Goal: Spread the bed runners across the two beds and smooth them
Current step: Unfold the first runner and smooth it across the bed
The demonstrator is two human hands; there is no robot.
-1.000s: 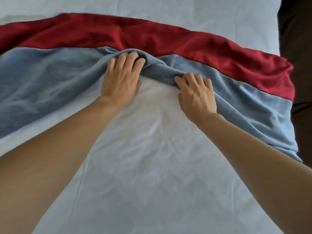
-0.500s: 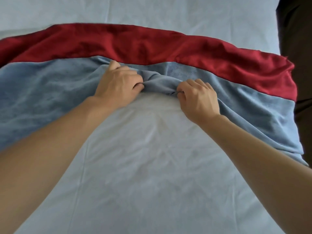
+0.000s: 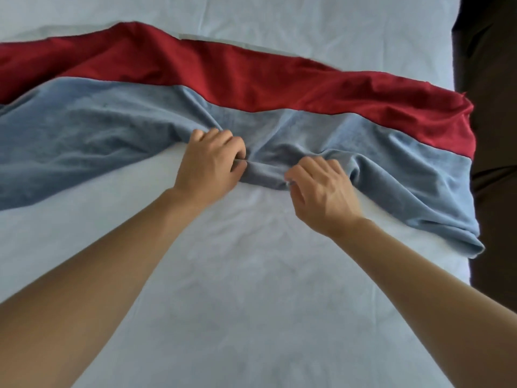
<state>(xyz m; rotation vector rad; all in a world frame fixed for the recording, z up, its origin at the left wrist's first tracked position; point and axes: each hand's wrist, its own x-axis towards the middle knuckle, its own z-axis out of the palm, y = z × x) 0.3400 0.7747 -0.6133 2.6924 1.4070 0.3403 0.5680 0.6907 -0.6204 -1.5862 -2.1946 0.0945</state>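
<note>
Blue-and-red bed runner (image 3: 279,107): head view, I log it lying across the white bed (image 3: 251,303), red band far, blue band near, bunched at centre. Left hand (image 3: 212,163) and right hand (image 3: 321,189) each grip the near blue edge in curled fingers, probably to draw the bunched hem straight.

Two bare forearms — no sleeves, no jewellery.
</note>
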